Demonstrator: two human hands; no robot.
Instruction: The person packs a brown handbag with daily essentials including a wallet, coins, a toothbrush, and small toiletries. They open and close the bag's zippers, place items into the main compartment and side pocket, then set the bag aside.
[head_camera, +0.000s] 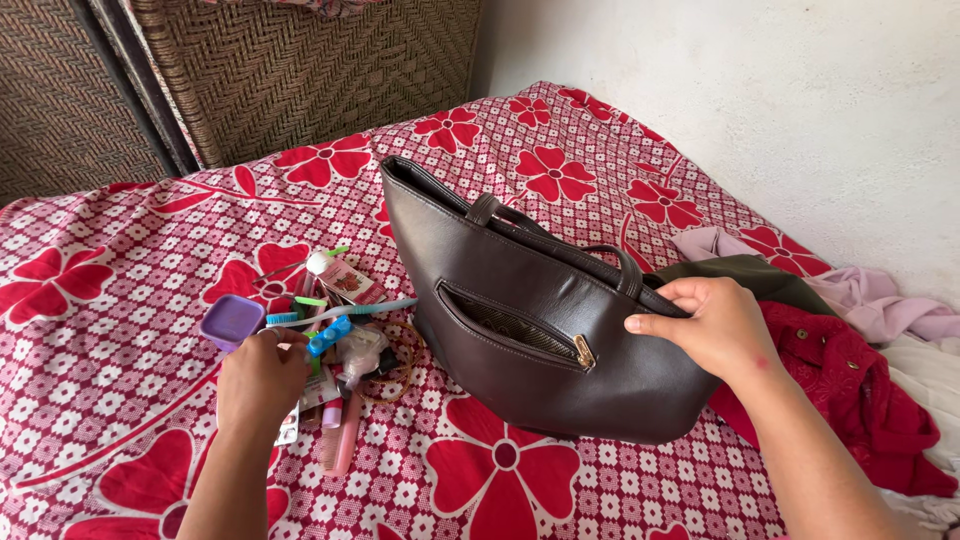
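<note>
A dark brown handbag (500, 290) stands upright on a red and white flowered bedspread (120, 300), its front zip pocket open. My right hand (710, 325) grips the bag's top edge near the right end. My left hand (262, 378) reaches into a pile of small toiletries (335, 335) left of the bag, with fingers closed around something in the pile; which item I cannot tell. A blue toothbrush (350, 308), a small tube (342, 278) and a pink stick (345, 445) lie in the pile. A purple box (231, 320) sits beside my left hand.
Red, pink, olive and white clothes (850, 370) are heaped at the right by a white wall (800, 100). Woven wicker panels (250, 70) stand behind the bed at the top left.
</note>
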